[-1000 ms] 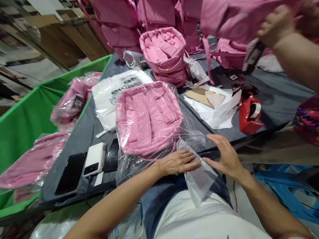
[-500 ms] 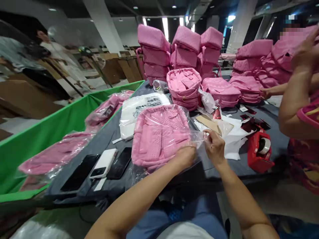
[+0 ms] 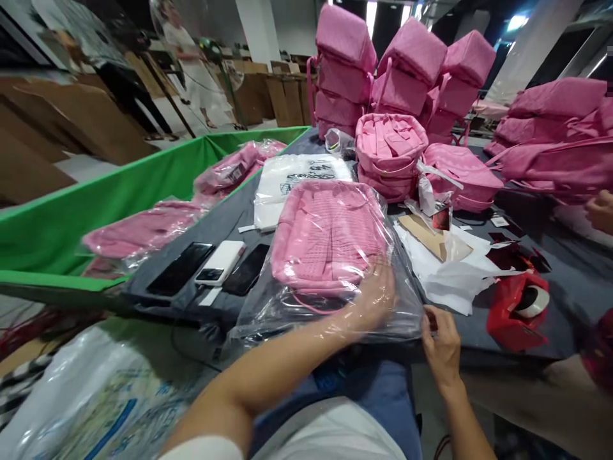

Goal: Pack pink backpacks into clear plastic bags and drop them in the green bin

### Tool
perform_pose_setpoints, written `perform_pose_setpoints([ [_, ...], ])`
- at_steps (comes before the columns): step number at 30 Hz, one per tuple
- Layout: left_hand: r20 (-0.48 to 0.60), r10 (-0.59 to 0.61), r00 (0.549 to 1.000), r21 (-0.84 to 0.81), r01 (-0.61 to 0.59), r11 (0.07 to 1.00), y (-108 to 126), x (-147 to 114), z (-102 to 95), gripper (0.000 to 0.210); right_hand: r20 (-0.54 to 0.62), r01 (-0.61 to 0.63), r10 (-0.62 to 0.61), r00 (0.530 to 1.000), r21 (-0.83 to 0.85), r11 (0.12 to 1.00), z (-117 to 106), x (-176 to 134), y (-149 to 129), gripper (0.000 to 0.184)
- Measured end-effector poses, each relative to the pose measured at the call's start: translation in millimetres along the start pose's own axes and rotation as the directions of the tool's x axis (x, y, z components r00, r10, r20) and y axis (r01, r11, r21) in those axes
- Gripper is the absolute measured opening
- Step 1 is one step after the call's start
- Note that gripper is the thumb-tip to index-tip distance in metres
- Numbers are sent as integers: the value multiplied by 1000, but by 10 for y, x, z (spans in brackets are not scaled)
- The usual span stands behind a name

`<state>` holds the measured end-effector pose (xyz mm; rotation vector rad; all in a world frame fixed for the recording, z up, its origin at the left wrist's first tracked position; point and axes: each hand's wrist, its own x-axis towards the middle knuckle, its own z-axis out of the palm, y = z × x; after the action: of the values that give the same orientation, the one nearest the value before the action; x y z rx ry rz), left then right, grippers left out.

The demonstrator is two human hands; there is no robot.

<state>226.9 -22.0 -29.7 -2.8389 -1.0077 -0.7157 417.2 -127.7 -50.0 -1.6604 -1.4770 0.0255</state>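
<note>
A pink quilted backpack (image 3: 330, 233) lies flat at the table's near edge, inside a clear plastic bag (image 3: 407, 300) whose mouth faces me. My left hand (image 3: 378, 294) is inside the bag, under the film, against the backpack's lower right corner. Its fingers look stretched along the backpack's side, partly blurred by the shiny film. At the bag's near right corner, my right hand (image 3: 441, 342) pinches the plastic edge between thumb and fingers.
Left of the table, a green-walled bin (image 3: 143, 172) holds bagged pink backpacks. Phones and a white power bank (image 3: 221, 262) lie nearby. White printed bags (image 3: 272, 203), paper scraps, a red tape dispenser (image 3: 520, 310) and stacked pink backpacks (image 3: 342, 76) surround the work. Another person's hand (image 3: 601, 211) shows at right.
My left hand has gone from gripping the plastic at the bag's right side to inside it, beside the backpack. The bag's mouth is spread toward me. My right hand has moved down along its edge.
</note>
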Motion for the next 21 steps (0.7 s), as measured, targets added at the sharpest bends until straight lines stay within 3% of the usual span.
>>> perform_pose_setpoints([
  [3, 17, 34, 999, 159, -36, 987, 0, -603, -22, 53, 65, -323, 316, 946, 196, 926, 81, -318, -24, 23],
  [6, 46, 46, 998, 237, -56, 970, -311, -795, -44, 49, 220, -522, 473, 853, 366, 771, 120, -502, -150, 24],
  [9, -16, 103, 995, 181, -98, 979, -536, -641, -49, 46, 157, -529, 510, 846, 376, 761, 29, -463, -157, 31],
  [12, -152, 242, 958, 104, -228, 968, -426, -634, -130, 29, 131, -499, 482, 866, 273, 823, -121, -325, -44, 36],
  [15, -220, 446, 868, 80, -440, 895, -182, -1047, -327, 21, 69, -341, 335, 940, 140, 929, -177, -260, 29, 37],
  [16, -284, 463, 839, 96, -456, 885, -137, -1240, -403, 19, 25, -272, 271, 962, 93, 958, -163, -259, 30, 40],
  [17, -372, 423, 826, 133, -404, 905, -127, -1433, -474, 17, -6, -210, 210, 978, 50, 976, -137, -263, 21, 42],
  [18, -468, 319, 824, 175, -267, 948, -157, -1610, -534, 19, -13, -163, 163, 987, 19, 986, -103, -269, 5, 41],
  [19, -553, 160, 818, 199, -56, 978, -227, -1764, -575, 24, -3, -132, 132, 991, 5, 991, -65, -274, -14, 38],
  [21, -630, -216, 746, 164, 400, 902, -454, -2001, -596, 29, -1, -126, 126, 992, 17, 992, 0, -270, -51, 36],
])
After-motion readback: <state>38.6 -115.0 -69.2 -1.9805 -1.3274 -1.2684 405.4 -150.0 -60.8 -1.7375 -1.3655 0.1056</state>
